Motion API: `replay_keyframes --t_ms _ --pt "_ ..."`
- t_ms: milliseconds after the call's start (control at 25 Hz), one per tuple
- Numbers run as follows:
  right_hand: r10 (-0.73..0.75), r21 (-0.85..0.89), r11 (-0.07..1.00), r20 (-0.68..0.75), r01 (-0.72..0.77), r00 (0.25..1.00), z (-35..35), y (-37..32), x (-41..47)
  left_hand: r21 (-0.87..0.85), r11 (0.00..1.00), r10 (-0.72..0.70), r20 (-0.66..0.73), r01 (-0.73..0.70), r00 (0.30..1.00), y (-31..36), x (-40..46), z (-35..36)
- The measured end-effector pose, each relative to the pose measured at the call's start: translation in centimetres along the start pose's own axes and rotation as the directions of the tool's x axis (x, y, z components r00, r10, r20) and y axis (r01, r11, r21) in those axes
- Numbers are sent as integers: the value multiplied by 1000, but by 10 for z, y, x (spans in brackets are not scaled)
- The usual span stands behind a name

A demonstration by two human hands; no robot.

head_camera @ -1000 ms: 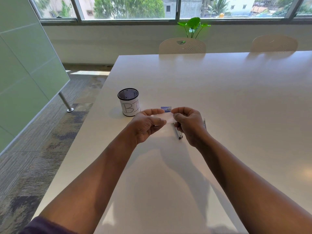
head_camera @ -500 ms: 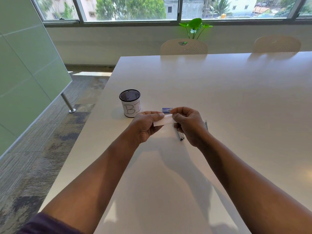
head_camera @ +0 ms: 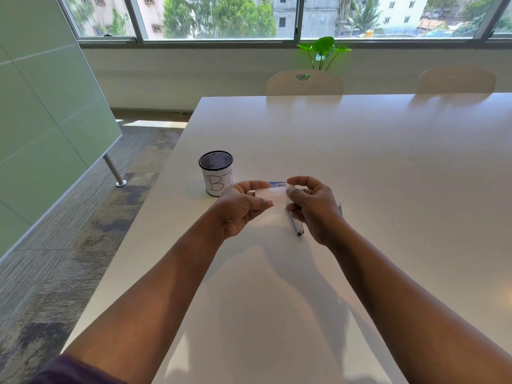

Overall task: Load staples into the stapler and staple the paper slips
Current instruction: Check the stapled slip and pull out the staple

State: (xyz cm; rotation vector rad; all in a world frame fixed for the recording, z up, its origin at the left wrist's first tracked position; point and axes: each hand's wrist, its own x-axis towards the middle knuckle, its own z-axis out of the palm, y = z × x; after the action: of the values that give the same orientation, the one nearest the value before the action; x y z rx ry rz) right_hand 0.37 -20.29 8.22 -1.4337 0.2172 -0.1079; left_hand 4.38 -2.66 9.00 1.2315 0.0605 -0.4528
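You hold the small white paper slip (head_camera: 273, 195) above the white tabletop (head_camera: 360, 151), your left hand (head_camera: 241, 209) and right hand (head_camera: 313, 206) each pinching one end. It looks light, limp and easily creased; keep gripping the ends. The slim metal stapler (head_camera: 297, 228) lies beneath.

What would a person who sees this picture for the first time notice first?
First, the two hands in the middle: the left hand and the right hand pinch a small white slip between them, above the white table. To their left stands a black mesh cup with a paper label marked "B". The stapler lies on the table under the right hand, partly hidden.
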Motion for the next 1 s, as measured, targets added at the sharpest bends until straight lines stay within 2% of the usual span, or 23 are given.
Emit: replay_keyframes --t_ms 120,200,480,560,640,720,800,920,1000 --pt "29 -11 1000 105 -28 994 0 -1 3 -31 999 36 -18 -37 999 -2 4 -3" --pt "21 -44 999 122 -16 992 2 -3 6 -12 999 52 -38 -53 998 -4 8 -7" --pt "-82 -181 980 33 87 996 11 -6 31 139 984 119 -73 -108 990 -13 28 -32" --pt "-126 -243 962 15 126 992 12 -7 40 245 961 159 -92 -132 983 -20 35 -38" --pt "-207 -324 925 6 198 978 17 -10 50 493 851 268 -106 -183 958 -30 43 -43" --pt "-311 -436 853 21 288 950 27 -15 62 720 657 380 -60 -223 923 -39 53 -45" --pt "-417 -546 745 65 382 907 42 -23 74 794 555 427 -15 -249 904 -42 63 -48" --pt "-573 -644 543 185 539 798 70 -37 93 813 518 432 19 -265 902 -37 81 -53" --pt "-608 -648 448 284 616 741 89 -44 103 844 462 429 56 -272 902 -34 90 -55"
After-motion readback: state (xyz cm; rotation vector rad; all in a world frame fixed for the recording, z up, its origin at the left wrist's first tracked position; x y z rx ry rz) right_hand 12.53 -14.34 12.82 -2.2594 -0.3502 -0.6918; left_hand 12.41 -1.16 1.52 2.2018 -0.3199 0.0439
